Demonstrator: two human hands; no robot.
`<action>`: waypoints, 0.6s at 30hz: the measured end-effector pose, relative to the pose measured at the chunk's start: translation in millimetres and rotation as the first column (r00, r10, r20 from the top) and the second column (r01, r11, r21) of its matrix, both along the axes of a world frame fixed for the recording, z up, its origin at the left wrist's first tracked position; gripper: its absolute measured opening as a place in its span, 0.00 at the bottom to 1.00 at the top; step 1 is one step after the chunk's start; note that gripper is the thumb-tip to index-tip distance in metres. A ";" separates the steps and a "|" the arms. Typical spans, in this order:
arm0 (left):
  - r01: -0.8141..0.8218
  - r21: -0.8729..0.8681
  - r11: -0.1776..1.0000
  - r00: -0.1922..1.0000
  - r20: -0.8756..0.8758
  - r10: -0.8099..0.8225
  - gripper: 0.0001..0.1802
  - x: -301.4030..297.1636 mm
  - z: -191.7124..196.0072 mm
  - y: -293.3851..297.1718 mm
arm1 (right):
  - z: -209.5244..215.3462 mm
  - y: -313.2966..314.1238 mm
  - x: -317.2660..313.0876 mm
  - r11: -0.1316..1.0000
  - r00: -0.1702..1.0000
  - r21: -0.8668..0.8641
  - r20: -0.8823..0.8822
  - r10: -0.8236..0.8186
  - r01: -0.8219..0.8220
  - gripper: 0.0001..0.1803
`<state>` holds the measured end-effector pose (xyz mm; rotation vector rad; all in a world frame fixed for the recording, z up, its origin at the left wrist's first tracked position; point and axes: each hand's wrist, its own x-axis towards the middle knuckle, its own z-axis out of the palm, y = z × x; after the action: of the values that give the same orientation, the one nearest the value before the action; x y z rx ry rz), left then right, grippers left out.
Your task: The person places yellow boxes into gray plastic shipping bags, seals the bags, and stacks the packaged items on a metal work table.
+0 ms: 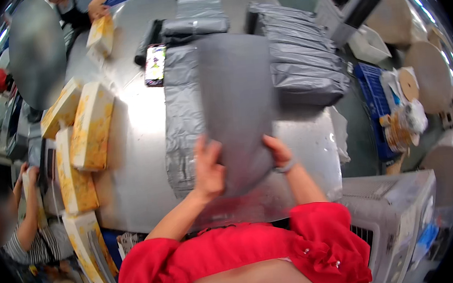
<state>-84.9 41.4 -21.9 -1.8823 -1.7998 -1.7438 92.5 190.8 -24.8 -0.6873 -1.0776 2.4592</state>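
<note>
Between my two hands is a long grey plastic mailing bag, slightly blurred by motion and held above the metal table. My left hand grips its lower left edge with the thumb on top. On its lower right edge is my right hand, fingers partly hidden beneath it. Whether anything is inside the bag cannot be seen. Under and left of it lies a stack of flat grey mailing bags. A phone with a lit screen rests by that stack's upper left.
Several wrapped grey parcels stand in a row at the right. Yellow-and-white boxes line the left edge. Rolled grey bags lie at the back. Co-workers' hands hold boxes at the far left and left side. A plastic crate stands near right.
</note>
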 end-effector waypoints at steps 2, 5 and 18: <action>0.266 -0.166 0.950 0.963 0.010 -0.268 0.30 5.2 -1.9 -4.4 | 11.5 51.7 69.6 0.955 0.929 0.154 0.311 0.198 -0.255 0.33; 0.035 -0.303 0.952 0.992 -0.109 -0.071 0.30 -46.8 15.8 -19.8 | 98.5 89.6 109.6 0.270 0.824 0.859 0.501 -0.264 -0.436 0.53; -0.424 -0.859 0.288 0.746 -0.150 0.649 0.47 -359.1 47.0 -105.7 | 36.2 19.2 41.6 0.084 0.677 0.977 0.198 -0.709 -0.197 0.33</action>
<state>-444.0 -64.3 25.2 -0.7818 -3.2991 -0.8021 134.1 210.0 11.4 -1.1045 -2.1824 0.5159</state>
